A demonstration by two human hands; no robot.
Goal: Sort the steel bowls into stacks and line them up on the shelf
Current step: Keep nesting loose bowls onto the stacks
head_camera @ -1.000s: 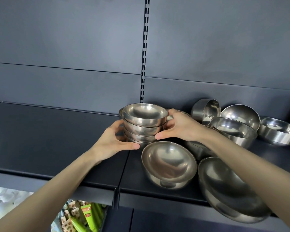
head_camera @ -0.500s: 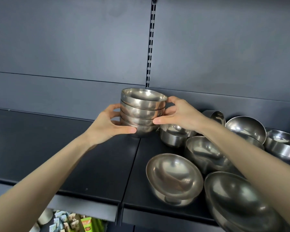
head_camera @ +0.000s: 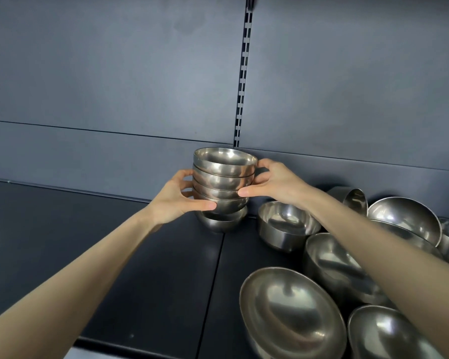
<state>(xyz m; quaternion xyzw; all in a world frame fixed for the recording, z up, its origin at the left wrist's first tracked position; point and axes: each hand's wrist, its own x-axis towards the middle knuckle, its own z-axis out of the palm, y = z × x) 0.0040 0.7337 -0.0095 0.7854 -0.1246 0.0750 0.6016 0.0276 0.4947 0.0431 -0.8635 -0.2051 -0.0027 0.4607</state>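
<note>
The dark shelf (head_camera: 88, 255) ran off to the left. Over it the left hand (head_camera: 178, 200) gripped a stack of small steel bowls (head_camera: 223, 177), thumb laid across the near side and fingers curled round the far left flank. The stack, four nested bowls by my count, stood upright at the seam between two shelf boards, close to the back panel (head_camera: 114, 73) and just below the slotted upright (head_camera: 243, 81). Beneath it a fifth bowl (head_camera: 222, 222) of like size sat on the shelf. The stack's foot was in its mouth or just above; I could not tell which. The right hand (head_camera: 275, 185) clasped the stack from the other side, thumb on the near face, fingers round the back.

The step in hand looked like nesting this stack into the fifth bowl. The next move probably called for a straight, level lowering, then releasing both hands.

To the right lay the unsorted bowls: a deep bowl (head_camera: 288, 224) near the stack, a bowl tipped on its side (head_camera: 354, 200) beyond the right forearm, and larger bowls (head_camera: 290, 312) crowded toward the front edge, some leaning on each other. The deep bowl stood nearest and might be knocked by the right wrist as it drew back
</note>
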